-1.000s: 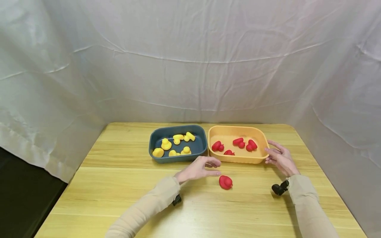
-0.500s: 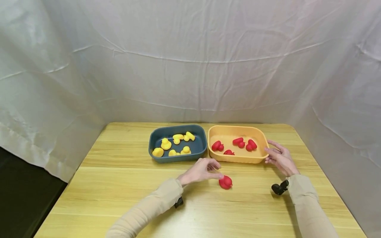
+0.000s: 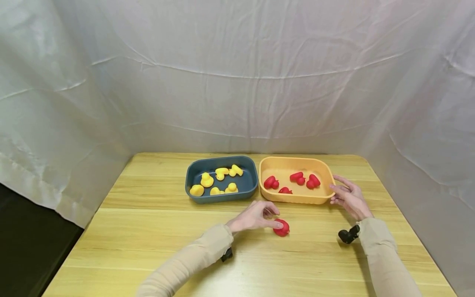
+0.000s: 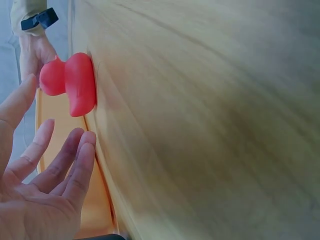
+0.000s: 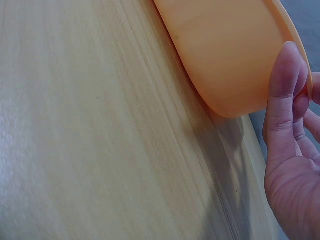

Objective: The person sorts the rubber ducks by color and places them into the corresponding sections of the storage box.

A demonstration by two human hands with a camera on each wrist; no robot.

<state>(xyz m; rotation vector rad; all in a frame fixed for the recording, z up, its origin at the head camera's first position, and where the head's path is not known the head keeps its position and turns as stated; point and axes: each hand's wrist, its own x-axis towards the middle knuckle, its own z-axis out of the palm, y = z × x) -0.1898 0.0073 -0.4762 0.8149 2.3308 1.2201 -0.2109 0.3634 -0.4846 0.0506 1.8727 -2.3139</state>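
A red rubber duck lies on the wooden table in front of the orange tray. My left hand is at its left side, thumb reaching over it in the head view. Seen from the left wrist, the duck sits beyond the spread fingertips, with a gap between fingers and duck. My right hand holds the orange tray's right end at the rim, with the thumb on one side and fingers on the other in the right wrist view. Several red ducks lie inside that tray.
Left of the orange tray, close against it, stands a dark blue tray with several yellow ducks in it. Pale curtains hang behind the table and along its sides.
My left hand has moved right and slightly down, bringing its thumb from beside the red duck to over it. The right hand and both trays have stayed in place.
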